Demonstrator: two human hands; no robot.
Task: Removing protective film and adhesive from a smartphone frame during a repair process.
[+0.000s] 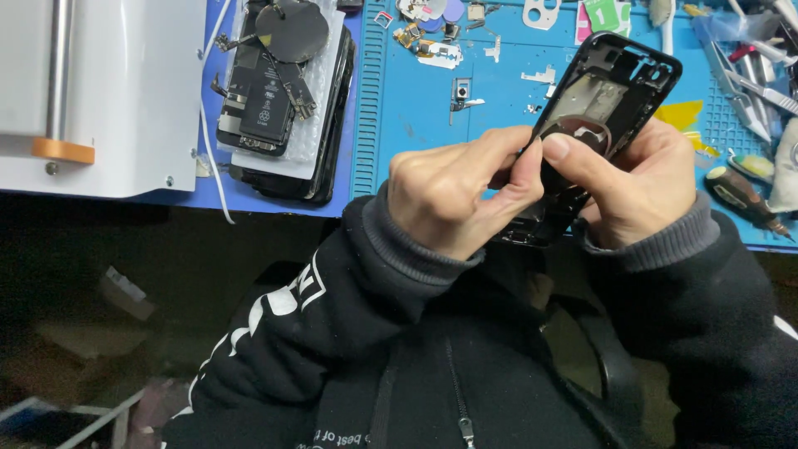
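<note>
A: Nearest first. Left hand (453, 195) closed around the lower part of the black phone housing (611, 79), thumb tip pressed toward the round dark part inside.

B: Right hand (640, 187)?

A: Cupped under and around the housing from the other side, thumb laid across the same round part. Both grips closed on the housing; held tilted, above the near edge of the worktop (416, 108), top end pointing away.

B: Handling judgement?

A: Probably light, being a gutted shell. Stiff along the frame, but likely fragile inside: thin flex strips and a glued coil, easy to tear. Glossy edges, so possibly slippery. Best held by the side rails, as now, not by the inner plate.

B: Appearance?

A: Black rectangular frame, rounded corners, open face up. Grey metal plate visible in the upper half, dark cutouts at the top corner. Lower end hidden by the fingers.

B: Further out?

A: Blue mat on the worktop, strewn with small metal parts and screws. Stack of opened phones (278, 91) to the far left, beside a white machine (100, 91). Tweezers (744, 96) and a screwdriver (744, 199) to the right.
</note>
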